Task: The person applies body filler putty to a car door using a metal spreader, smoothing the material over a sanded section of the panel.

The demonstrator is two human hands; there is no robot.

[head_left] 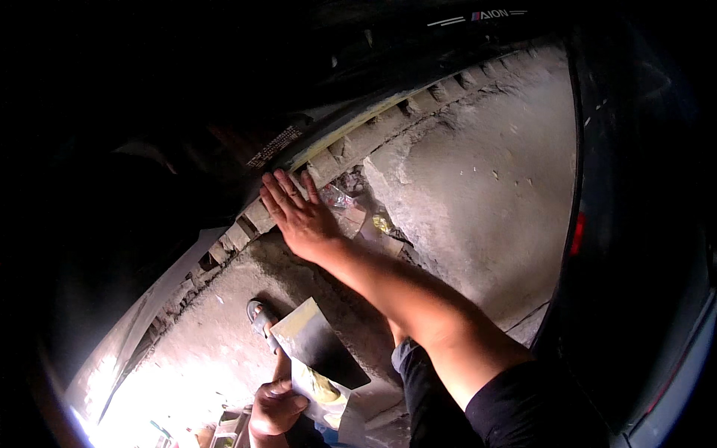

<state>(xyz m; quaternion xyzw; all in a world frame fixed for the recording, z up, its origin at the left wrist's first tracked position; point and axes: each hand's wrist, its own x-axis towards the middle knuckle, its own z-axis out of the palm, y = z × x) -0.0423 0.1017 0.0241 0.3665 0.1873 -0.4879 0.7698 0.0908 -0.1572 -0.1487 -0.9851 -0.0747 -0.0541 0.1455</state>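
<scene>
Your right hand, flat and empty, is nearer the car panel's edge, slanting toward the upper right; your left, lower centre, grips the putty board.

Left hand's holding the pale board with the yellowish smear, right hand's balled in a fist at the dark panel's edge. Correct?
Not the fist: in the head view the right hand is open, its fingers extended at the dark panel's edge. The left hand does hold the pale board with the yellowish smear.
</scene>
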